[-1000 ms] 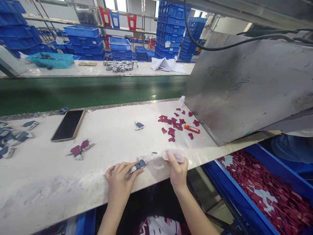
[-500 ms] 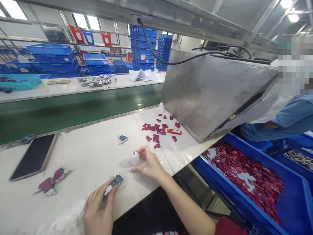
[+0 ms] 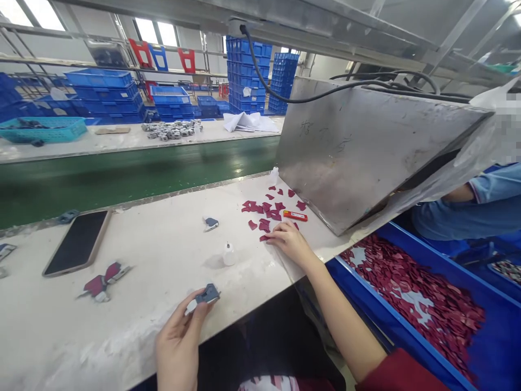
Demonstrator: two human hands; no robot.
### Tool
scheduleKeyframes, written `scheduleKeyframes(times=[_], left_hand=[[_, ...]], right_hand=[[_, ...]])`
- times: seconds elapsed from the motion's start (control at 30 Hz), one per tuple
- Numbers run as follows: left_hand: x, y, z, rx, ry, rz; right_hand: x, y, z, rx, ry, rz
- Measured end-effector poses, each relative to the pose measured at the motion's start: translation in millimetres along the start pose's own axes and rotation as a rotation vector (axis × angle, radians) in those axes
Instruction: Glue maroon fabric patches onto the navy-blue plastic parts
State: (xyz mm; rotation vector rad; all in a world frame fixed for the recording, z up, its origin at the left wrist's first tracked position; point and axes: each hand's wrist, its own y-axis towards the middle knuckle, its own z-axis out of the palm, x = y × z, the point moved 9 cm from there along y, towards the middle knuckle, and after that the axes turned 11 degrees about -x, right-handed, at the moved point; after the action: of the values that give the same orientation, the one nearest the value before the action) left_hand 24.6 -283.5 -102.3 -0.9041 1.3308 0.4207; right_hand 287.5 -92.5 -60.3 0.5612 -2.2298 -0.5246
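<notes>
Between the thumb and fingers of my left hand [image 3: 183, 326] is a dark grey and white plastic part [image 3: 208, 294], held just above the table's front edge. My right hand [image 3: 291, 241] reaches to the near side of the scattered dark red pieces, its fingertips closed on one small dark red piece [image 3: 264, 238]. A small white bottle [image 3: 229, 255] with a thin tip stands upright between my hands. Farther back lies another grey and white part [image 3: 211, 223]. On the left rests a joined part with dark red faces [image 3: 101, 282].
A phone [image 3: 77, 241] lies at the left. An orange-red box cutter [image 3: 295, 216] lies beside the red pieces, near a slanted metal panel [image 3: 345, 146]. At right, a blue bin [image 3: 496, 326] holds many red pieces; a co-worker's blue sleeve [image 3: 451, 212] is above it. A green belt [image 3: 134, 178] runs behind.
My right hand has let go of the white bottle, leaving it standing, and moved right to the red pieces. My left hand still holds the grey part, now turned somewhat. The view has shifted slightly.
</notes>
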Motion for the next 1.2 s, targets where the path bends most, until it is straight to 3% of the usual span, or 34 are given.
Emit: scheduleKeyframes(times=[0.13,0.23,0.33,0.4,0.5,0.57,0.73,0.9,1.2], left_hand=[[-2,-17,13.0,0.071,-0.067,-0.024],[3,-18,14.6,0.088,-0.034,-0.016],[8,-17,16.4,0.101,0.007,0.002],[7,-20,19.7,0.115,0.002,0.025],[0,-27,25.7,0.138,-0.017,0.06],[-5,-31,28.1,0.145,-0.016,0.071],[-8,-35,28.4,0.144,-0.009,0.06],[-11,-40,30.0,0.171,0.012,0.06],[-18,-44,26.8,0.173,0.102,0.12]], right_hand=[[4,-5,-3,-0.062,0.07,0.061],[24,-22,-5,-0.085,0.182,0.15],[64,-48,1,-0.022,0.356,0.235],[88,-64,10,0.045,0.607,0.361],[107,-80,21,0.102,0.788,0.497],[107,-83,26,0.1,0.861,0.57],[95,-81,18,-0.054,0.88,0.63],[105,-88,30,0.045,0.892,0.68],[105,-93,38,0.056,0.858,0.765]])
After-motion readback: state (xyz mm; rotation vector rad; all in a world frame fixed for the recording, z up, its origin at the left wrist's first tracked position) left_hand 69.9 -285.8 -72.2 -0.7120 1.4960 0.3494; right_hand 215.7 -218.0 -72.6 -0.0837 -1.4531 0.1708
